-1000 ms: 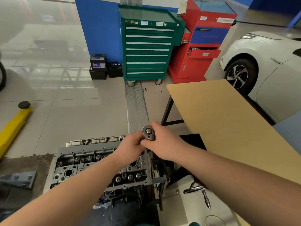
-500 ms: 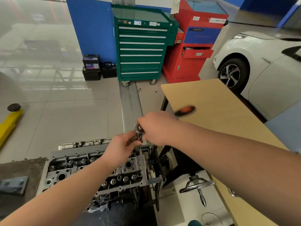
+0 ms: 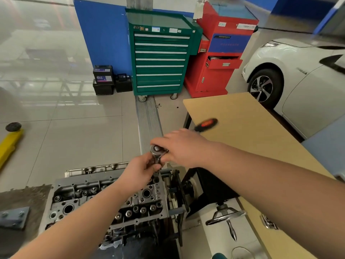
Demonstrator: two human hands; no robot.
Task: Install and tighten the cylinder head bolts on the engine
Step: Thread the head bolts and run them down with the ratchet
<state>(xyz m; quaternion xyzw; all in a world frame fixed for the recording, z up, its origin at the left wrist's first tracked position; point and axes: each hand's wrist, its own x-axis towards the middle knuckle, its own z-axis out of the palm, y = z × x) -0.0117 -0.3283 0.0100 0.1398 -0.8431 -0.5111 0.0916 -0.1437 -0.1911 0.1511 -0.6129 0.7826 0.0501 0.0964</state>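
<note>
A single head-worn wide-angle camera looks forward and steeply down, close above the engine [image 3: 112, 200] at lower centre; the workshop floor [image 3: 74, 128] and a tool cabinet [image 3: 160, 58] fill the upper frame.

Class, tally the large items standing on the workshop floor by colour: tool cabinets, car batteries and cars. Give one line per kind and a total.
Green tool cabinet: 1
Red tool cabinet: 1
Black car batteries: 3
White car: 1
Total: 6
</note>
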